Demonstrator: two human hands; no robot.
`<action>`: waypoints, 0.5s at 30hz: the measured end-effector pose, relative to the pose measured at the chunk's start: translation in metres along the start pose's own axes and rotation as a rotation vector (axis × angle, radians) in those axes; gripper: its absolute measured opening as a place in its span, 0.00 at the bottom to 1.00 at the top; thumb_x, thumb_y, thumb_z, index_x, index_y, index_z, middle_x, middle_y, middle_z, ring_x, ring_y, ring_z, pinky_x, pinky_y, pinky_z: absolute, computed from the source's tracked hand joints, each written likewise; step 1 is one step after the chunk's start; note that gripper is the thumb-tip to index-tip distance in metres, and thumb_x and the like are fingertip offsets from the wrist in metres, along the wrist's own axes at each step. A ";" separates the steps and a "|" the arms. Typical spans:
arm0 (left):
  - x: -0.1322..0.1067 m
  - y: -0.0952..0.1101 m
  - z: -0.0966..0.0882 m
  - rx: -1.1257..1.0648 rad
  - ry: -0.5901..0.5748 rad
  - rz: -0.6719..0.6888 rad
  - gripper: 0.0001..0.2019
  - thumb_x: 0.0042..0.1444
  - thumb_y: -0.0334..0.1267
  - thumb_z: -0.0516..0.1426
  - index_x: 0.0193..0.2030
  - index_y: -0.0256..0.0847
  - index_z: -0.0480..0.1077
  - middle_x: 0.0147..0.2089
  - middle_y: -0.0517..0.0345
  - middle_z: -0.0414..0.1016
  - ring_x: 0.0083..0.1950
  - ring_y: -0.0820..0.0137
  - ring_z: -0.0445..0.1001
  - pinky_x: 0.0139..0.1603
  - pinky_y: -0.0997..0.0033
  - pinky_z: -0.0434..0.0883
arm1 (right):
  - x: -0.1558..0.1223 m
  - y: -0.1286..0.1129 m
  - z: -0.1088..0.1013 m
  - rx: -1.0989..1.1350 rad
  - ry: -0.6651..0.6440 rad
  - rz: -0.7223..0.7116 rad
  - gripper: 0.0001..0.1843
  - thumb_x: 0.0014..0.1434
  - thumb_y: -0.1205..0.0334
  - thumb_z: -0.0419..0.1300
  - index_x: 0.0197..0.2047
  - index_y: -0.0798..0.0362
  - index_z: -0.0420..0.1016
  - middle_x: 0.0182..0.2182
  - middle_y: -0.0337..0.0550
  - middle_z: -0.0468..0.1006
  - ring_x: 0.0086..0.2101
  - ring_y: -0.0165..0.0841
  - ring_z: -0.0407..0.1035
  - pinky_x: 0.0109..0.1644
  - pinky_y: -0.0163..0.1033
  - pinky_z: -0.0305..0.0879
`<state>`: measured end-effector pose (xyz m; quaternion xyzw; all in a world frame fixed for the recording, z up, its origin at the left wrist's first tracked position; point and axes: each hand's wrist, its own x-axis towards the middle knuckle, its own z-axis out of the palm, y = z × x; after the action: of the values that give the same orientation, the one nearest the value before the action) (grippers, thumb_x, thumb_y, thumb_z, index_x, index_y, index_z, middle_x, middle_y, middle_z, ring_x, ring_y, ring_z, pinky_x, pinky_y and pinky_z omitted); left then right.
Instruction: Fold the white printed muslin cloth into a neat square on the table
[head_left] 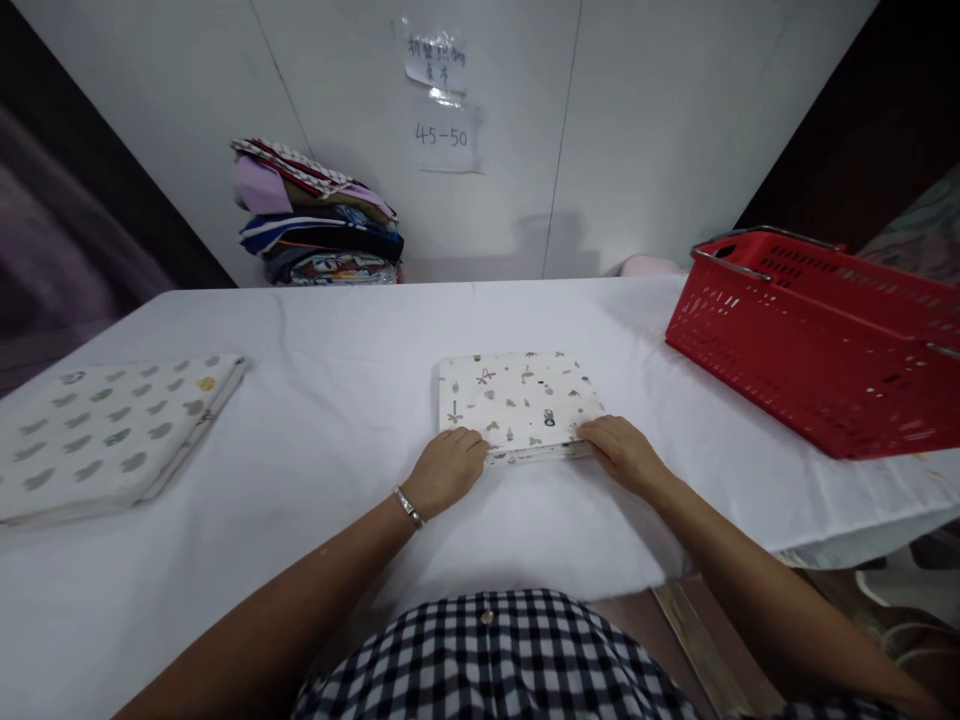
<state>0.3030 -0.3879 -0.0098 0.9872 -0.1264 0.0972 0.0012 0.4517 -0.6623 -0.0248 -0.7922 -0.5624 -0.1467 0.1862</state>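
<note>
A small folded white cloth (517,395) printed with little plants lies in the middle of the white table (337,400). My left hand (448,470) grips its near left corner, fingers curled over the edge; a silver bracelet sits on that wrist. My right hand (622,452) grips the near right corner the same way, thumb on top.
A larger folded cloth with grey-green spots (105,430) lies at the left. A red plastic basket (817,330) stands tilted at the right edge. A stack of folded fabrics (319,215) rests against the white back wall, under two paper labels (442,100).
</note>
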 end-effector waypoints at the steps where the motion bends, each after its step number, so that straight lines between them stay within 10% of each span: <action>1: 0.000 0.000 0.000 -0.004 -0.001 0.000 0.07 0.58 0.29 0.50 0.37 0.38 0.69 0.37 0.53 0.71 0.39 0.65 0.68 0.39 0.65 0.65 | -0.001 -0.001 0.001 0.000 -0.002 0.001 0.12 0.62 0.70 0.49 0.45 0.54 0.69 0.40 0.48 0.76 0.40 0.37 0.68 0.42 0.42 0.63; 15: -0.004 0.019 0.014 -0.129 0.116 0.005 0.16 0.63 0.31 0.44 0.56 0.39 0.61 0.54 0.51 0.68 0.54 0.65 0.65 0.54 0.61 0.61 | 0.000 -0.016 0.006 -0.011 0.048 0.019 0.18 0.61 0.70 0.49 0.53 0.51 0.67 0.48 0.48 0.74 0.48 0.39 0.66 0.49 0.50 0.65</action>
<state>0.2975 -0.4057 -0.0249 0.9774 -0.1348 0.1461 0.0721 0.4369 -0.6549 -0.0283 -0.7948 -0.5494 -0.1669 0.1967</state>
